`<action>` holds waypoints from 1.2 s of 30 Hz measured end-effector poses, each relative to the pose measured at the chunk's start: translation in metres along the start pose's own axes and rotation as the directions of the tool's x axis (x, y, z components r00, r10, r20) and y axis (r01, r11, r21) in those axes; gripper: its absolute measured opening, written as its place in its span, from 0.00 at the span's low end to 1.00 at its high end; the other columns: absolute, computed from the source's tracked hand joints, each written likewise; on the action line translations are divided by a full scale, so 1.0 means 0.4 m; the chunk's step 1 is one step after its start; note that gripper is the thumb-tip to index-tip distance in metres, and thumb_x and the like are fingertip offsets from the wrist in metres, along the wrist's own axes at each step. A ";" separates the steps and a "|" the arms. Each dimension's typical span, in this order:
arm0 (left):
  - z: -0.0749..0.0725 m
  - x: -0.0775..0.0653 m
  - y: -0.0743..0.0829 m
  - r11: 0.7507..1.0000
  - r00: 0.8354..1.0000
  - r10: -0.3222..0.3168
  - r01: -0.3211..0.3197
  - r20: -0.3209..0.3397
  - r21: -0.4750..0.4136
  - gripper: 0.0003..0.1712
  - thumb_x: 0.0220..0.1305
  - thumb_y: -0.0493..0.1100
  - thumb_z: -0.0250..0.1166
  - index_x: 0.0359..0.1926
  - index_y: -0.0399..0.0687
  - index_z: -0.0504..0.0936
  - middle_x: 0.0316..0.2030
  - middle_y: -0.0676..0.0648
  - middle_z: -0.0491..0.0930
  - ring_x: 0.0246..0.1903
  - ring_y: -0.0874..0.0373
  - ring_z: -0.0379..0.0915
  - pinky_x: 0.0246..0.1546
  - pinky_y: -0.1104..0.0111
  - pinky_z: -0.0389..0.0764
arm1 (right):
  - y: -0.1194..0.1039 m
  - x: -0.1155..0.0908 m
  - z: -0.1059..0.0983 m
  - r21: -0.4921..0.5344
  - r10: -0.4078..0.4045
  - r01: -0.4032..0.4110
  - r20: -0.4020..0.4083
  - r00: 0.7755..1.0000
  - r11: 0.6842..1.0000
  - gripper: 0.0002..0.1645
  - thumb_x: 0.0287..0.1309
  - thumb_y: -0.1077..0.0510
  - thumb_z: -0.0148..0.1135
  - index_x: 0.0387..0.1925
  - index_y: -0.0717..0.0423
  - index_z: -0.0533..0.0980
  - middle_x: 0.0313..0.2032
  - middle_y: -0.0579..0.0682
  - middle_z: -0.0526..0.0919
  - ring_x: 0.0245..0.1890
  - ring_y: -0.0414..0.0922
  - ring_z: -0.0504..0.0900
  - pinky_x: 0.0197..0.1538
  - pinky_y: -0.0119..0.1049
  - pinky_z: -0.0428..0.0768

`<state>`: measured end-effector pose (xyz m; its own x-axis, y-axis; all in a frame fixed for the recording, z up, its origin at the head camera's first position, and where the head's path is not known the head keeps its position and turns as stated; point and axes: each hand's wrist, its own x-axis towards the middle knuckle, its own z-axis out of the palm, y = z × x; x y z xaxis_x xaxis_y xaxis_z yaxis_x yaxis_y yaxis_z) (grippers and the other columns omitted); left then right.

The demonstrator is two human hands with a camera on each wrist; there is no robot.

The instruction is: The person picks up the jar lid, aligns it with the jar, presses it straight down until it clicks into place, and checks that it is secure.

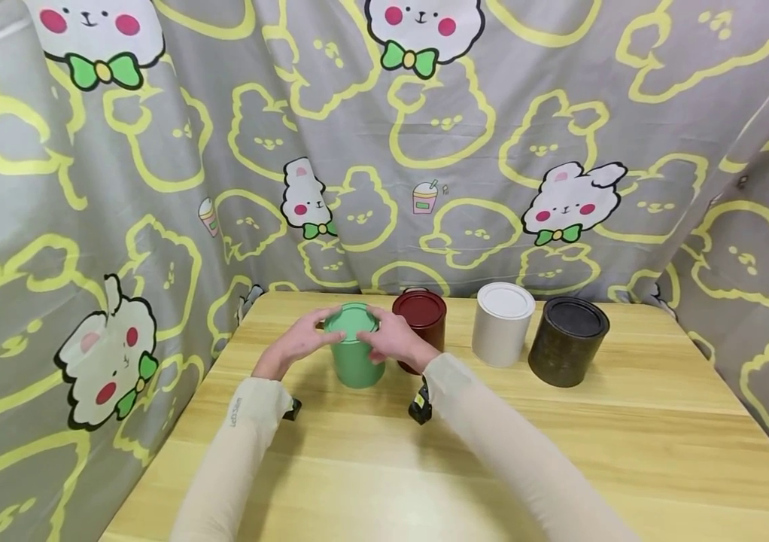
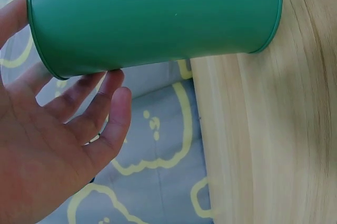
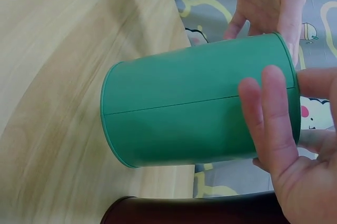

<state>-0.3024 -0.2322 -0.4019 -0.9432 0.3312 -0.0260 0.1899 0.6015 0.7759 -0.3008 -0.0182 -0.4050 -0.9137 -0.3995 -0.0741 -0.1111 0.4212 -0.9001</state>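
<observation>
A green lidded canister (image 1: 359, 361) stands upright on the table, its lid on top. My left hand (image 1: 305, 336) holds it at the upper left, the thumb over the lid and the fingertips (image 2: 113, 77) on its side just below the rim. From the other side my right hand (image 1: 394, 336) grips the top, thumb on the lid; two fingers (image 3: 274, 108) lie against the canister wall in the right wrist view. Close behind the right hand stands a dark red canister (image 1: 420, 307), partly covered by that hand.
To the right, a white canister (image 1: 503, 331) and a black canister (image 1: 567, 346) stand side by side near the back of the wooden table (image 1: 371, 467). A grey patterned curtain (image 1: 357, 135) hangs behind the table and along both sides.
</observation>
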 end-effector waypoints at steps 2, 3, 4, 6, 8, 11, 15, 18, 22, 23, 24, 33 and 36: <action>0.003 0.001 0.000 1.000 1.000 0.000 0.000 0.002 -0.003 0.39 0.62 0.49 0.63 0.70 0.44 0.60 0.66 0.38 0.60 0.61 0.41 0.59 0.56 0.49 0.66 | 0.003 -0.001 0.001 0.010 0.006 -0.006 -0.002 1.000 1.000 0.40 0.62 0.52 0.60 0.72 0.51 0.55 0.45 0.60 0.80 0.21 0.46 0.84 0.28 0.36 0.82; 0.005 0.002 0.000 1.000 1.000 -0.002 0.002 0.001 -0.005 0.39 0.63 0.49 0.63 0.70 0.44 0.60 0.66 0.38 0.60 0.61 0.41 0.58 0.56 0.49 0.66 | 0.004 -0.002 0.001 0.018 0.007 -0.007 -0.005 1.000 1.000 0.40 0.62 0.53 0.60 0.72 0.51 0.55 0.45 0.61 0.79 0.21 0.46 0.83 0.28 0.36 0.82; 0.007 0.002 0.000 1.000 1.000 -0.003 0.003 0.002 -0.005 0.39 0.63 0.49 0.63 0.70 0.44 0.60 0.66 0.38 0.59 0.61 0.42 0.58 0.56 0.49 0.66 | 0.006 -0.002 0.001 0.027 0.009 -0.009 -0.009 1.000 1.000 0.40 0.62 0.53 0.60 0.72 0.51 0.56 0.45 0.61 0.79 0.21 0.46 0.83 0.28 0.36 0.82; 0.010 0.002 0.001 1.000 1.000 -0.005 0.005 0.002 -0.011 0.39 0.63 0.49 0.63 0.71 0.45 0.59 0.66 0.38 0.59 0.61 0.42 0.58 0.56 0.49 0.66 | 0.008 -0.003 0.001 0.051 0.014 -0.013 -0.014 1.000 0.999 0.40 0.61 0.53 0.61 0.72 0.50 0.56 0.45 0.62 0.79 0.21 0.46 0.83 0.28 0.37 0.82; 0.012 0.003 0.002 1.000 1.000 -0.009 0.009 -0.001 -0.020 0.38 0.63 0.49 0.63 0.71 0.45 0.60 0.67 0.38 0.58 0.62 0.42 0.57 0.57 0.49 0.65 | 0.011 -0.005 0.001 0.069 0.016 -0.014 -0.018 1.000 0.998 0.40 0.61 0.53 0.61 0.71 0.50 0.56 0.45 0.62 0.79 0.22 0.46 0.84 0.28 0.37 0.82; 0.015 0.003 0.003 1.000 1.000 -0.006 0.005 -0.003 -0.019 0.39 0.63 0.49 0.63 0.71 0.45 0.59 0.67 0.38 0.58 0.62 0.41 0.57 0.57 0.48 0.65 | 0.014 -0.007 -0.001 0.091 0.014 -0.013 -0.017 1.000 0.996 0.40 0.61 0.54 0.61 0.72 0.50 0.56 0.44 0.62 0.79 0.22 0.46 0.84 0.29 0.37 0.82; 0.016 0.004 0.006 1.000 1.000 -0.006 0.006 -0.009 -0.012 0.39 0.63 0.50 0.63 0.70 0.45 0.60 0.66 0.37 0.58 0.62 0.40 0.56 0.57 0.47 0.64 | 0.015 -0.008 -0.004 0.103 0.009 -0.007 -0.015 1.000 0.995 0.40 0.61 0.54 0.61 0.72 0.51 0.55 0.43 0.62 0.80 0.23 0.47 0.84 0.30 0.38 0.82; 0.014 0.006 0.011 1.000 1.000 -0.008 0.008 -0.013 -0.008 0.39 0.62 0.50 0.63 0.70 0.44 0.60 0.66 0.37 0.59 0.62 0.40 0.57 0.57 0.47 0.65 | 0.013 -0.007 -0.008 0.109 0.004 -0.002 -0.020 1.000 0.994 0.41 0.61 0.54 0.61 0.72 0.51 0.55 0.44 0.63 0.80 0.24 0.47 0.84 0.30 0.38 0.82; 0.011 0.009 0.014 1.000 1.000 0.010 -0.010 -0.013 0.007 0.39 0.63 0.49 0.63 0.71 0.44 0.59 0.67 0.37 0.58 0.63 0.40 0.56 0.58 0.47 0.63 | 0.009 -0.009 -0.009 0.104 -0.002 0.005 -0.033 0.999 0.995 0.40 0.61 0.55 0.60 0.71 0.52 0.55 0.46 0.64 0.79 0.25 0.48 0.85 0.30 0.37 0.82; 0.011 0.009 0.012 1.000 1.000 0.016 -0.016 -0.012 0.009 0.39 0.63 0.49 0.63 0.71 0.44 0.59 0.67 0.37 0.58 0.63 0.40 0.56 0.58 0.47 0.63 | 0.009 -0.009 -0.007 0.103 -0.002 0.005 -0.035 0.999 0.995 0.40 0.61 0.55 0.60 0.71 0.52 0.55 0.46 0.64 0.79 0.25 0.48 0.85 0.30 0.37 0.82; 0.011 0.007 0.011 1.000 1.000 0.022 -0.022 -0.013 0.010 0.39 0.63 0.49 0.63 0.71 0.44 0.59 0.67 0.37 0.58 0.63 0.40 0.55 0.58 0.47 0.62 | 0.008 -0.010 -0.006 0.100 -0.001 0.005 -0.036 0.999 0.995 0.40 0.61 0.55 0.60 0.71 0.52 0.55 0.46 0.64 0.79 0.25 0.48 0.85 0.30 0.36 0.82; 0.013 -0.009 -0.016 0.995 0.999 0.044 -0.044 -0.004 -0.086 0.38 0.66 0.49 0.60 0.72 0.44 0.56 0.66 0.37 0.60 0.59 0.41 0.61 0.55 0.50 0.67 | 0.004 -0.006 0.008 0.120 -0.013 0.016 -0.025 1.000 0.993 0.40 0.61 0.57 0.61 0.71 0.54 0.56 0.48 0.67 0.77 0.24 0.48 0.84 0.30 0.38 0.82; 0.017 -0.010 -0.022 0.992 0.999 0.047 -0.045 0.013 -0.116 0.38 0.68 0.50 0.58 0.73 0.45 0.53 0.66 0.36 0.58 0.59 0.40 0.60 0.56 0.48 0.66 | 0.005 -0.005 0.007 0.105 -0.009 0.011 -0.023 1.000 0.994 0.40 0.61 0.56 0.61 0.71 0.54 0.55 0.48 0.67 0.77 0.24 0.47 0.84 0.31 0.39 0.82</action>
<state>-0.2986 -0.2339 -0.4130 -0.9296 0.3685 0.0023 0.1994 0.4978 0.8440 -0.2980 -0.0189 -0.4079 -0.9215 -0.3842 -0.0562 -0.0796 0.3284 -0.9412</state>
